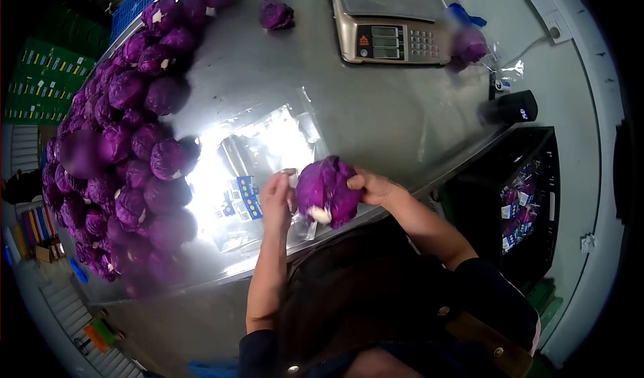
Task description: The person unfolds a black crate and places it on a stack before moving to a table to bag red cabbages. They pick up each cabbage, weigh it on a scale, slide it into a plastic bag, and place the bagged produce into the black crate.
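My right hand (373, 186) grips a red cabbage (327, 193) from its right side, holding it over the front edge of the metal table. The cabbage's pale cut stem faces down toward me. Just left of it, my left hand (276, 195) is raised with curled fingers, close to the cabbage. What these fingers pinch, if anything, I cannot make out. Clear plastic bags (272, 143) lie flat on the table beneath and beyond my hands, shining with glare. A blue and white printed label (245, 198) shows on one of them, left of my left hand.
A large heap of red cabbages (127, 89) covers the table's left side. One cabbage (276, 14) lies apart near a digital scale (392, 39); another (468, 45) sits right of the scale. A black crate (553, 197) with bagged, labelled cabbages (520, 207) stands at right.
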`<move>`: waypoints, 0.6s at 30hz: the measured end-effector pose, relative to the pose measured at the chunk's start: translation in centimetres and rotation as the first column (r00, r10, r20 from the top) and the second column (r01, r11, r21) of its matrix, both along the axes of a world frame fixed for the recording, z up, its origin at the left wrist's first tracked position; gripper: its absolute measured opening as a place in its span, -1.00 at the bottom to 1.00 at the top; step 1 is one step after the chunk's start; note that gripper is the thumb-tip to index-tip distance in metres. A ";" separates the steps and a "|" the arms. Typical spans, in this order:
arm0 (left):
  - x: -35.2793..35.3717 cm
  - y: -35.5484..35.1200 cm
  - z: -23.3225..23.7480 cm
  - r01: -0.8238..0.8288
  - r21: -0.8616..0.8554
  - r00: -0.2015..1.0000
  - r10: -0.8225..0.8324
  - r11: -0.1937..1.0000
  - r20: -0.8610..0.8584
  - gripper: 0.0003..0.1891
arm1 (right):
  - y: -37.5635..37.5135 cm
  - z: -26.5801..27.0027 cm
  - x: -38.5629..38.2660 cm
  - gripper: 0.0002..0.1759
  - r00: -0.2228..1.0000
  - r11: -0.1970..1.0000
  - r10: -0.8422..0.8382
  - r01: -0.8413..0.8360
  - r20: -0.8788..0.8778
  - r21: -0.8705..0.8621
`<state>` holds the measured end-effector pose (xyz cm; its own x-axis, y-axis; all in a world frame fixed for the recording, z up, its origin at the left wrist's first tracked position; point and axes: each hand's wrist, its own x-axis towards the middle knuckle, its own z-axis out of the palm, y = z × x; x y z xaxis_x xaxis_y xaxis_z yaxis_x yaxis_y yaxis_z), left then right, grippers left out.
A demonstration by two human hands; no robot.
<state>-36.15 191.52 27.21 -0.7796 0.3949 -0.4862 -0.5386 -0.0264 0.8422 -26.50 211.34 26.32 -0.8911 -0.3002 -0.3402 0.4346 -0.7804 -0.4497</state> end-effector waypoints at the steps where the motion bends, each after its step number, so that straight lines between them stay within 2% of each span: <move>1: 0.6 0.0 1.0 -0.095 0.039 0.994 0.093 0.995 0.050 -0.73 | 0.4 1.2 0.4 -0.21 0.997 0.998 -0.070 0.070 0.043 0.005; 2: 1.2 0.4 2.4 -0.063 -0.070 0.996 0.058 0.996 -0.062 -0.75 | 0.6 2.2 1.0 -0.33 0.986 0.982 -0.134 0.119 0.096 0.144; 3: 1.9 1.1 3.4 -0.044 -0.179 0.986 0.014 0.983 -0.168 -0.76 | 0.9 3.2 1.2 -0.37 0.981 0.946 -0.138 0.090 0.134 0.312; 4: 3.1 2.2 3.9 -0.058 -0.213 0.958 -0.006 0.975 -0.287 -0.78 | 1.0 4.0 1.4 -0.40 0.973 0.883 -0.145 0.047 0.178 0.467; 5: 3.8 3.3 5.4 0.014 -0.421 0.844 -0.236 0.907 -0.481 -0.81 | 0.9 4.7 1.6 -0.43 0.963 0.796 -0.159 -0.006 0.218 0.605; 6: 4.1 4.5 6.5 0.024 -0.414 0.648 -0.330 0.910 -0.686 -0.81 | 0.5 5.2 1.8 -0.44 0.980 0.631 -0.199 0.130 -0.003 0.765; 7: 4.3 5.6 7.1 0.034 -0.409 0.395 -0.388 0.912 -0.832 -0.82 | 0.6 5.7 1.7 -0.44 0.971 0.516 -0.226 0.187 -0.078 0.836; 8: 4.5 6.6 6.6 0.016 -0.286 0.403 -0.268 0.958 -0.875 -0.82 | 0.7 6.1 1.9 -0.43 0.958 0.392 -0.243 0.239 -0.151 0.888; 9: 4.3 7.4 6.6 0.018 -0.255 0.381 -0.243 0.967 -0.892 -0.82 | 0.9 6.4 2.0 -0.42 0.941 0.259 -0.251 0.289 -0.225 0.921; 10: 3.9 8.2 6.7 0.023 -0.223 0.357 -0.216 0.975 -0.909 -0.83 | 1.6 6.6 1.8 -0.38 0.962 0.234 -0.225 0.206 -0.153 0.950; 11: 3.7 8.9 6.8 0.027 -0.190 0.333 -0.188 0.981 -0.924 -0.83 | 2.3 6.7 1.4 -0.37 0.954 0.117 -0.222 0.233 -0.203 0.965; 12: 3.6 9.4 6.4 0.075 -0.276 0.523 -0.274 0.958 -0.807 -0.82 | 2.7 6.8 1.0 -0.35 0.946 0.001 -0.211 0.253 -0.247 0.967; 13: 3.2 10.0 6.6 0.130 -0.245 0.795 -0.249 0.961 -0.553 -0.82 | 3.1 6.8 0.5 -0.32 0.938 -0.111 -0.195 0.270 -0.288 0.956; 14: 2.9 11.0 6.2 0.068 -0.103 0.868 -0.110 0.992 -0.485 -0.81 | 3.9 7.3 -0.4 -0.30 0.958 -0.113 -0.176 0.211 -0.228 0.971; 15: 3.0 11.9 5.9 -0.012 0.033 0.920 0.024 0.999 -0.391 -0.81 | 4.5 6.7 -1.1 -0.27 0.948 -0.151 -0.190 0.230 -0.257 0.961; 16: 3.1 12.5 6.1 0.009 -0.045 0.846 -0.032 0.999 -0.532 -0.81 | 5.0 6.9 -1.5 -0.22 0.947 -0.169 -0.172 0.242 -0.271 0.955; 17: 3.1 12.9 5.9 0.040 -0.047 0.808 -0.060 0.998 -0.586 -0.81 | 5.3 7.4 -1.7 -0.15 0.947 -0.185 -0.154 0.252 -0.282 0.950; 18: 2.8 13.0 4.6 0.014 0.004 0.812 -0.009 1.000 -0.583 -0.81 | 4.9 8.3 -1.9 -0.13 0.945 -0.260 -0.155 0.241 -0.287 0.935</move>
<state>-33.34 204.47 31.80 -0.9113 0.4072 0.0611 0.0530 -0.0311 0.9981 -28.35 216.28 34.65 -0.8401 0.5406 0.0456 0.3214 0.5637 -0.7609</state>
